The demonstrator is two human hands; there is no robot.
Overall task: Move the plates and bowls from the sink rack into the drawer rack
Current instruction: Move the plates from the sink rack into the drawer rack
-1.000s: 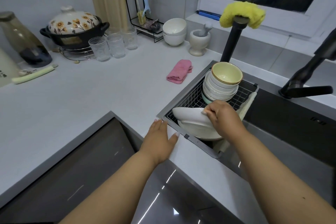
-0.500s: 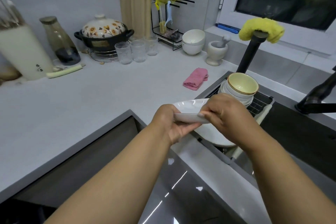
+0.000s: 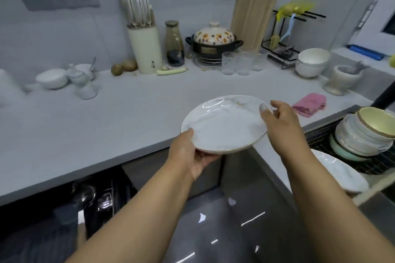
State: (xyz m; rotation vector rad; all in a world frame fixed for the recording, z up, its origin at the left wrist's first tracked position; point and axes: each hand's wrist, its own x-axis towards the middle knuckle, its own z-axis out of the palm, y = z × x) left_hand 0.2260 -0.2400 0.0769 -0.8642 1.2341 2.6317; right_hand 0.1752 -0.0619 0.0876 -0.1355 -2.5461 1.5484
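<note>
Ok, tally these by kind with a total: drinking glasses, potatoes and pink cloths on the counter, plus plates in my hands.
Drinking glasses: 3
Potatoes: 2
Pink cloths: 1
Plates held: 1
Total: 7

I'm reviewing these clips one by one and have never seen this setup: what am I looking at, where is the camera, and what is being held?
There is no machine here. A person wears a camera on the head, looking down at their own two bare hands. The left hand grips the near rim of a white plate, and the right hand steadies its far edge, above the grey counter. To the right, the sink rack holds a stack of bowls and another plate. Lower left, the open drawer is dark and blurred. A pink cloth lies on the counter.
</note>
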